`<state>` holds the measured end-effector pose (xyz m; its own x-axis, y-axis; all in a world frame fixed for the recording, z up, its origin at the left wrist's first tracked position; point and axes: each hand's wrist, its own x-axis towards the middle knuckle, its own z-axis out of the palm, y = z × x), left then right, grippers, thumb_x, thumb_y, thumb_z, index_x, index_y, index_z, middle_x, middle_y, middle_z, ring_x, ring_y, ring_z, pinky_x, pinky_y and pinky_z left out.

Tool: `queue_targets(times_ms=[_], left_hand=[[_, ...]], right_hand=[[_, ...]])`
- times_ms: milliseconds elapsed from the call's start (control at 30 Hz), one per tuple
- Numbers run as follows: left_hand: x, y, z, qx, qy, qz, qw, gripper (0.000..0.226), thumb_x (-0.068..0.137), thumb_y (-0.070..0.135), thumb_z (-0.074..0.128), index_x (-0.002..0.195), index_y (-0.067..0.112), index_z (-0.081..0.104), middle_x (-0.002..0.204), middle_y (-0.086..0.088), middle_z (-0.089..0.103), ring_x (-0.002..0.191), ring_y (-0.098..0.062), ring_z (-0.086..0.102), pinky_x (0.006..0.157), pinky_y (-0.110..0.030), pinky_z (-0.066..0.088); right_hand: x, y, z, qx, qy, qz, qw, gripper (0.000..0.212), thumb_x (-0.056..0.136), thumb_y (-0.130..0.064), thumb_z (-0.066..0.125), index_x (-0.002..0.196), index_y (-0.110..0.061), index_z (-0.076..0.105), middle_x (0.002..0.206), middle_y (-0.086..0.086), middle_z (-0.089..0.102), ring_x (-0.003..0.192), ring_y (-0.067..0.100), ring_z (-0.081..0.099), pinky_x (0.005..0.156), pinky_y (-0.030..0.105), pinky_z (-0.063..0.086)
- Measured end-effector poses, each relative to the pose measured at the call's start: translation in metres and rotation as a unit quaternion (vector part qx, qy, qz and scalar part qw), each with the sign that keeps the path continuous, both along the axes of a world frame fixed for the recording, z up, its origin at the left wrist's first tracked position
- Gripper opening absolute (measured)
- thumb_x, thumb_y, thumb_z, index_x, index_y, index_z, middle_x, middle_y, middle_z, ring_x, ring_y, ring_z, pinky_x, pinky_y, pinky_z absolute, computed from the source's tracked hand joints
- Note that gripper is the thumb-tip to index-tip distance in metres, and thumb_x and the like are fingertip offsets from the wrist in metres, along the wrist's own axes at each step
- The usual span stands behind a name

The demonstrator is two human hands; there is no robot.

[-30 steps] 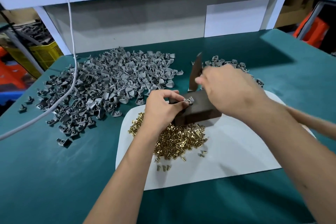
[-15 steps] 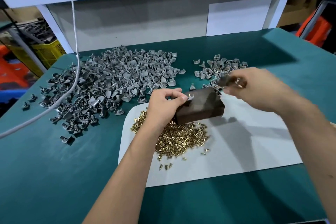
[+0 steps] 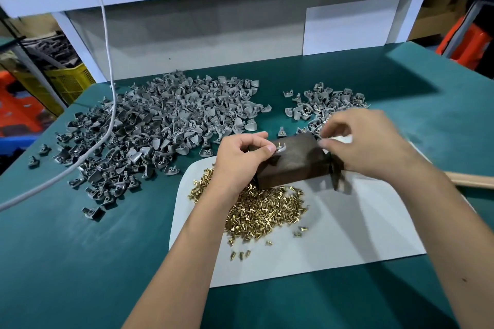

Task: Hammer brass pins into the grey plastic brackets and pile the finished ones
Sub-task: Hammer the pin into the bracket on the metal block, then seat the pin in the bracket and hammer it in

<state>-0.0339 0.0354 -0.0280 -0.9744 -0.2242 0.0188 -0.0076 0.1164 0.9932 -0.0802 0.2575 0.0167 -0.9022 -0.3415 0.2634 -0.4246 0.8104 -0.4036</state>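
So the person's left hand [image 3: 240, 157] sits at the left end of a dark wooden block [image 3: 294, 160], thumb and forefinger pinching a grey bracket [image 3: 281, 147] down on the block's top left corner. You can see a brass pin standing up out of that bracket. The block itself rests on a white sheet [image 3: 334, 235] spread over the green table [image 3: 80, 262].

Right hand [image 3: 366, 144] hovers over the block's right end with the fingers curled in. It looks like the fingertips are pinching something small and pale, but it's blurred, so I honestly cannot tell what it is or whether they've really got hold of it. Just below that hand there's a dark blurry hammer head [image 3: 337, 176] at the block's right edge, and a light wooden handle [image 3: 470, 180] pokes out behind the right forearm. Whether the hand is gripping the handle, can't say.

Loose brass pins [image 3: 267, 211] are heaped on the sheet right in front of the block, touching its near edge, with a few strays closer to the camera. Big spread of grey brackets [image 3: 160, 125] covers the table to the left and behind the left hand. A smaller pile of brackets [image 3: 320, 104], some with pins showing, lies behind the right hand, apart from the big one.

Also a white cable [image 3: 107, 61] hangs down over the big pile, and there's a yellow crate [image 3: 69, 83] past the table's left edge.
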Motion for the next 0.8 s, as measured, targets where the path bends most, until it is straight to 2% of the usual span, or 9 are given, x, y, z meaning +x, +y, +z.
queue_targets(times_ms=[33, 133, 200, 267, 333, 400, 500, 567, 800], left_hand=[[0.0, 0.0, 0.0, 0.0, 0.004, 0.0, 1.0, 0.024, 0.084, 0.007, 0.08, 0.067, 0.024, 0.079, 0.12, 0.004, 0.073, 0.111, -0.012, 0.069, 0.106, -0.042, 0.051], [-0.001, 0.001, 0.002, -0.004, 0.019, 0.0, 1.0, 0.023, 0.085, 0.006, 0.078, 0.069, 0.023, 0.079, 0.121, 0.001, 0.073, 0.114, -0.012, 0.068, 0.107, -0.044, 0.051], [0.001, 0.001, 0.002, -0.013, 0.028, -0.003, 1.0, 0.022, 0.086, 0.007, 0.078, 0.071, 0.023, 0.079, 0.122, 0.001, 0.073, 0.115, -0.009, 0.067, 0.108, -0.044, 0.05], [0.001, 0.0, 0.002, -0.019, 0.033, -0.005, 0.999, 0.02, 0.087, 0.008, 0.077, 0.073, 0.022, 0.08, 0.122, 0.004, 0.073, 0.115, -0.007, 0.067, 0.108, -0.044, 0.05], [0.001, 0.0, 0.003, -0.034, 0.047, -0.005, 0.998, 0.014, 0.087, 0.011, 0.078, 0.077, 0.02, 0.08, 0.119, 0.006, 0.074, 0.114, -0.007, 0.068, 0.108, -0.044, 0.05], [0.001, 0.001, 0.005, -0.064, 0.076, -0.005, 0.995, 0.007, 0.086, 0.018, 0.08, 0.08, 0.019, 0.079, 0.11, 0.006, 0.076, 0.107, -0.006, 0.07, 0.104, -0.043, 0.052], [0.002, 0.008, 0.005, -0.145, 0.125, -0.002, 0.982, 0.008, 0.082, 0.024, 0.083, 0.083, 0.019, 0.076, 0.088, 0.006, 0.076, 0.088, -0.01, 0.07, 0.086, -0.034, 0.056], [0.004, 0.011, 0.004, -0.182, 0.146, 0.007, 0.972, 0.009, 0.081, 0.022, 0.084, 0.083, 0.02, 0.076, 0.081, 0.008, 0.074, 0.083, -0.009, 0.069, 0.082, -0.03, 0.055], [0.005, 0.014, -0.002, -0.205, 0.159, 0.037, 0.965, 0.005, 0.082, 0.027, 0.082, 0.086, 0.025, 0.08, 0.084, 0.01, 0.074, 0.088, -0.015, 0.07, 0.081, -0.044, 0.057]], right_hand=[[0.002, -0.01, 0.0, -0.029, 0.016, 0.044, 0.998, 0.008, 0.084, -0.036, 0.078, 0.084, -0.031, 0.071, 0.086, -0.016, 0.069, 0.087, 0.012, 0.064, 0.086, 0.035, 0.052], [0.004, -0.036, -0.008, -0.027, 0.025, 0.112, 0.993, 0.028, 0.083, -0.055, 0.074, 0.101, -0.033, 0.072, 0.097, -0.018, 0.068, 0.099, 0.011, 0.058, 0.096, 0.045, 0.044], [0.003, -0.044, -0.017, -0.034, 0.051, 0.114, 0.992, 0.03, 0.085, -0.06, 0.069, 0.101, -0.036, 0.072, 0.096, -0.018, 0.066, 0.103, 0.014, 0.054, 0.096, 0.05, 0.037], [0.004, -0.045, -0.026, -0.082, 0.077, 0.117, 0.987, 0.027, 0.085, -0.06, 0.066, 0.097, -0.036, 0.073, 0.09, -0.021, 0.063, 0.099, 0.012, 0.052, 0.092, 0.048, 0.033], [0.005, -0.046, -0.03, -0.108, 0.101, 0.118, 0.982, 0.026, 0.083, -0.057, 0.065, 0.095, -0.035, 0.074, 0.089, -0.021, 0.065, 0.097, 0.012, 0.052, 0.09, 0.048, 0.033], [0.005, -0.046, -0.033, -0.096, 0.134, 0.115, 0.98, 0.023, 0.084, -0.051, 0.066, 0.095, -0.033, 0.074, 0.091, -0.019, 0.069, 0.094, 0.013, 0.053, 0.09, 0.049, 0.034], [0.004, -0.042, -0.035, -0.088, 0.188, 0.113, 0.972, 0.018, 0.082, -0.041, 0.068, 0.093, -0.029, 0.075, 0.087, -0.016, 0.07, 0.089, 0.015, 0.055, 0.087, 0.046, 0.035], [0.004, -0.038, -0.036, -0.09, 0.218, 0.122, 0.964, 0.015, 0.078, -0.033, 0.073, 0.091, -0.025, 0.075, 0.084, -0.014, 0.07, 0.087, 0.015, 0.055, 0.085, 0.043, 0.034], [0.005, -0.036, -0.044, -0.112, 0.247, 0.131, 0.954, 0.012, 0.08, -0.021, 0.076, 0.092, -0.016, 0.076, 0.081, -0.007, 0.068, 0.086, 0.018, 0.052, 0.082, 0.038, 0.038]])
